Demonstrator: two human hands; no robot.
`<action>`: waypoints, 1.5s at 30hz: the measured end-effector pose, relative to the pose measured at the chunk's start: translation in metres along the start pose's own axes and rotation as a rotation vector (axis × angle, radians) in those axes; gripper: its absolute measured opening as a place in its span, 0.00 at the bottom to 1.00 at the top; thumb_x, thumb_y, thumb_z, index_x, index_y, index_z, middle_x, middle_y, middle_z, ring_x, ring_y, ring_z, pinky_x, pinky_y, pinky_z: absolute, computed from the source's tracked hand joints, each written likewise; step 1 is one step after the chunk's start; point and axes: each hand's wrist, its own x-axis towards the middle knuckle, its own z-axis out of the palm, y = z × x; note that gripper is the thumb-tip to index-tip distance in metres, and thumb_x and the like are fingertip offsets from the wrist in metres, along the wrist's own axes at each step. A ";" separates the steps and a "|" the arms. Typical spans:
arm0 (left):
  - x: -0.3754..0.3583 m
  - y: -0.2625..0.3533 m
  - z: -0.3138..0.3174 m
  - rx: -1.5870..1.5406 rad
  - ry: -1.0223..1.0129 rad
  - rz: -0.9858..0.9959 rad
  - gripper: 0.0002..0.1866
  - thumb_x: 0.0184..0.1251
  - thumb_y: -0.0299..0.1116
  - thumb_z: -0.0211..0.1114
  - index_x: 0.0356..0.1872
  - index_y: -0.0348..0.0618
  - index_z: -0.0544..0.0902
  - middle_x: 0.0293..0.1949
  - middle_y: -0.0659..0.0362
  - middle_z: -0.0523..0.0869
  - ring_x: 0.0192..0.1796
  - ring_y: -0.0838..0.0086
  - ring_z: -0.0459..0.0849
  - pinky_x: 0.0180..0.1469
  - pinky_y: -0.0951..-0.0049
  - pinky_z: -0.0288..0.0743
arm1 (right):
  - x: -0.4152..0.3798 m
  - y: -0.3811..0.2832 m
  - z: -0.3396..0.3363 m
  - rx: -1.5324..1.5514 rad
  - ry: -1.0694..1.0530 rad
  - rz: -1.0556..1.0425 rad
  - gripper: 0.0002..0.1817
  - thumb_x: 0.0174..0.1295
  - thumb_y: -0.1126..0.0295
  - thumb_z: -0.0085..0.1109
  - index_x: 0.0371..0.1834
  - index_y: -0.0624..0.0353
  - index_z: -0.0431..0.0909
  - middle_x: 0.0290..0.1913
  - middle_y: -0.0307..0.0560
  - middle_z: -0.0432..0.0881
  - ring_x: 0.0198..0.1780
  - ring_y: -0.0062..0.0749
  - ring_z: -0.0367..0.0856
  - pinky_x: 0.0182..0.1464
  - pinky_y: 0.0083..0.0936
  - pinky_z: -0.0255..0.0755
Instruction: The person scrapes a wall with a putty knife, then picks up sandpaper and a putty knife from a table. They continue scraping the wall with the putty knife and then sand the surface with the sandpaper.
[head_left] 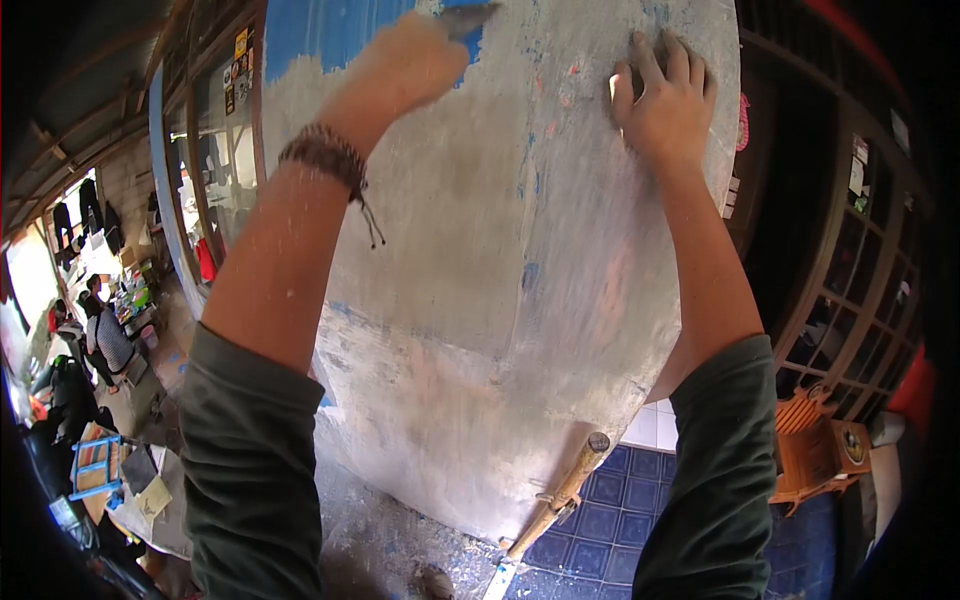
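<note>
A large curved board point(440, 230) with a scraped grey surface stands in front of me, with blue paint point(325, 35) left at its upper left. My left hand point(425, 60), slightly blurred, is closed around a scraper point(468, 18), whose dark blade lies near the edge of the blue area. A braided bracelet point(325, 160) circles that wrist. My right hand point(668, 105) rests on the board's upper right with its fingers spread, and nothing shows in it.
A wooden stick point(560, 495) leans at the board's lower edge above blue floor tiles point(625, 500). Wooden furniture point(820, 445) stands at the right. Seated people point(105, 335), clutter and a small blue frame point(95, 467) are at the left.
</note>
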 end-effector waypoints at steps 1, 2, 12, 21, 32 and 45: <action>0.006 0.009 -0.009 -0.050 -0.140 -0.172 0.18 0.58 0.36 0.57 0.45 0.35 0.83 0.27 0.48 0.84 0.26 0.60 0.83 0.31 0.61 0.77 | -0.001 0.000 0.000 -0.002 -0.004 0.002 0.22 0.58 0.56 0.58 0.54 0.49 0.83 0.60 0.51 0.76 0.61 0.45 0.72 0.65 0.46 0.60; 0.010 0.014 -0.015 -0.055 -0.138 -0.174 0.18 0.58 0.36 0.57 0.45 0.35 0.83 0.27 0.48 0.84 0.26 0.60 0.83 0.31 0.61 0.77 | -0.001 -0.001 0.000 0.000 -0.009 0.000 0.21 0.59 0.56 0.58 0.54 0.49 0.83 0.60 0.51 0.76 0.61 0.46 0.72 0.65 0.46 0.60; 0.010 0.012 -0.011 0.067 -0.082 -0.047 0.19 0.58 0.36 0.57 0.43 0.33 0.83 0.34 0.43 0.86 0.33 0.51 0.86 0.38 0.59 0.79 | -0.002 -0.003 0.000 0.042 0.012 -0.004 0.21 0.57 0.58 0.57 0.51 0.54 0.83 0.58 0.55 0.77 0.62 0.46 0.71 0.66 0.47 0.59; 0.014 0.009 -0.002 0.017 0.003 0.027 0.17 0.59 0.37 0.54 0.37 0.31 0.82 0.22 0.51 0.80 0.18 0.62 0.78 0.21 0.65 0.70 | -0.002 -0.001 -0.001 -0.003 -0.018 -0.001 0.22 0.58 0.56 0.59 0.54 0.50 0.82 0.60 0.51 0.76 0.61 0.45 0.71 0.65 0.45 0.61; 0.065 -0.008 0.007 0.334 -0.094 0.316 0.18 0.67 0.31 0.48 0.38 0.28 0.84 0.30 0.33 0.83 0.35 0.47 0.86 0.38 0.50 0.79 | -0.002 -0.001 0.000 0.069 0.026 -0.006 0.22 0.56 0.58 0.58 0.51 0.56 0.83 0.57 0.55 0.77 0.61 0.47 0.71 0.65 0.47 0.60; 0.033 0.020 -0.018 0.025 -0.210 -0.176 0.17 0.64 0.36 0.54 0.39 0.29 0.82 0.28 0.43 0.80 0.25 0.60 0.77 0.27 0.61 0.70 | -0.001 -0.001 0.003 0.140 0.007 0.000 0.22 0.57 0.58 0.59 0.53 0.55 0.82 0.59 0.53 0.76 0.63 0.46 0.70 0.67 0.45 0.60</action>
